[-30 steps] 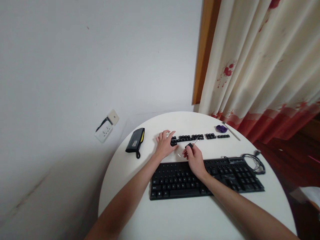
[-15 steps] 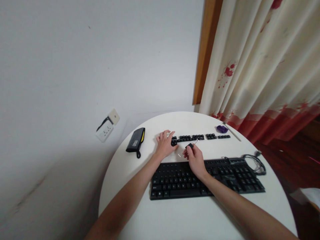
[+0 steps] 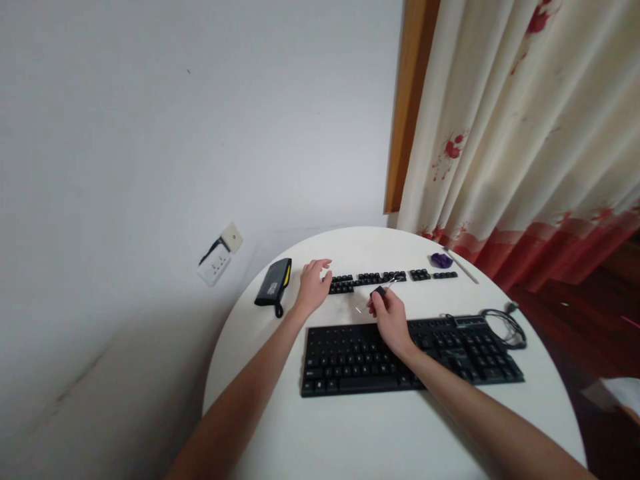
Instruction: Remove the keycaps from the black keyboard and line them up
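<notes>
Black keyboard (image 3: 360, 360): lies across the white counter (image 3: 320, 440), under the right wrist; its far-left strip looks bare of caps, though the detail is too small to be certain.
Loose keycaps (image 3: 369, 279): stand in small groups beyond the keyboard's far edge, in a broken line roughly parallel to it, two rows deep toward the left.
Left hand (image 3: 314, 283): has shifted leftward from where it covered the end of the line a second ago; it now sits beyond the keyboard's far-left corner, thumb and fingers parted with nothing visible between them. Whether the thumb touches the end cap cannot be told.
Uncovered end: more caps show at the left of the line than before, so the work there, as a judgement, is between touches, with that group free of the fingers.
Right hand (image 3: 391, 320): stays over the keyboard's far edge, fingers closed around a small black tool (image 3: 379, 291) with thin wires at both ends; its grip looks unchanged, which suggests that the tool is only being kept ready.
Zip case (image 3: 273, 283): rests beyond the keyboard to the left, well apart from it.
Purple crumpled thing (image 3: 441, 261): lies beyond the keyboard's right half, near a pale stick (image 3: 463, 265).
Coiled cable (image 3: 521, 339): sits at the keyboard's far-right corner.
</notes>
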Action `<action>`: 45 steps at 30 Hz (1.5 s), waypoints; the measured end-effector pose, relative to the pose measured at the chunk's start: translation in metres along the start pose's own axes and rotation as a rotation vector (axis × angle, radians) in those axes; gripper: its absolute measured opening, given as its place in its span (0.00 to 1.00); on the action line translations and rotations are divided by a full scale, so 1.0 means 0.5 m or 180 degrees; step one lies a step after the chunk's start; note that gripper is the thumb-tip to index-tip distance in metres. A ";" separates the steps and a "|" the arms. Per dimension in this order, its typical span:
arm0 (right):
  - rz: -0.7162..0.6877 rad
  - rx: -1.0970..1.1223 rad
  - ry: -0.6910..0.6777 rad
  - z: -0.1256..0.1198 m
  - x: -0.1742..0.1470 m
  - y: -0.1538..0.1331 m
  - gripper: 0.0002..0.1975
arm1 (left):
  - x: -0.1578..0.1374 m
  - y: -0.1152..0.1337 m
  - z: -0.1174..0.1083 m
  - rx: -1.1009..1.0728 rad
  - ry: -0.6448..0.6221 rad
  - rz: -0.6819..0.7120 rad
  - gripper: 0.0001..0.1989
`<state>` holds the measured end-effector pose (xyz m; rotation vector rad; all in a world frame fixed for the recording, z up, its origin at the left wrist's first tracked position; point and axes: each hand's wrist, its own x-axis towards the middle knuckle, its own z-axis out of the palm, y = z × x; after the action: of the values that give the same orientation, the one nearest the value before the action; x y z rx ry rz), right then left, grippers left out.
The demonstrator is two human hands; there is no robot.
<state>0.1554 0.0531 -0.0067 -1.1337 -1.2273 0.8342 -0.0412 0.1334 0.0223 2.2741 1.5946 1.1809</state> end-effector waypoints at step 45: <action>-0.0528 -0.0972 -0.2070 -0.047 -0.054 -0.033 0.12 | -0.163 0.096 -0.037 -0.0476 -0.2207 0.0744 0.08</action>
<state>0.1721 0.0187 0.0027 -1.0057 -2.0142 0.9434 -0.0288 0.0377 0.0169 2.4228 0.9701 0.4214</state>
